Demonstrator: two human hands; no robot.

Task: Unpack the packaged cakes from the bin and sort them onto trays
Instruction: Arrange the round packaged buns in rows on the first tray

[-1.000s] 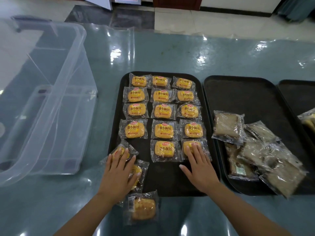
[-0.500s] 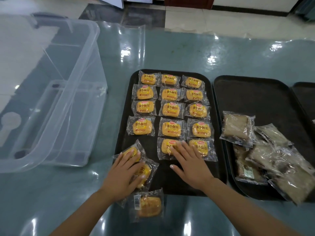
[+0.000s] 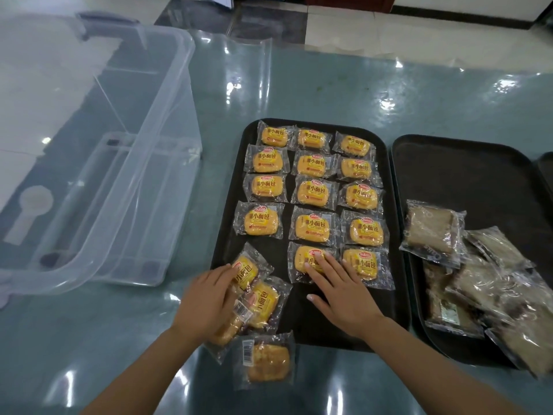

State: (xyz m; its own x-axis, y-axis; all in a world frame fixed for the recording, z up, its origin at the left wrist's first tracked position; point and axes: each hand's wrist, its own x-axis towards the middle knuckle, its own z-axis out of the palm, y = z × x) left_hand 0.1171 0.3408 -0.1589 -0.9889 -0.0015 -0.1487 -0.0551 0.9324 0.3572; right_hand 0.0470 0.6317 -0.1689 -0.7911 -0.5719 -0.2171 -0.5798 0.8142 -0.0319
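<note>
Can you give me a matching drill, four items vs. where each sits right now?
Items
1. clear bin
2. brown packaged cakes
3. right hand
4. yellow cake with barcode up

Places
A. fingers flat on a yellow cake in the nearest row of the left tray
B. on the table, off the tray's near edge
C. piled on the middle tray
D. on the table, left of the trays

Pairs: 1-D, 2-C, 3-A, 4-B
</note>
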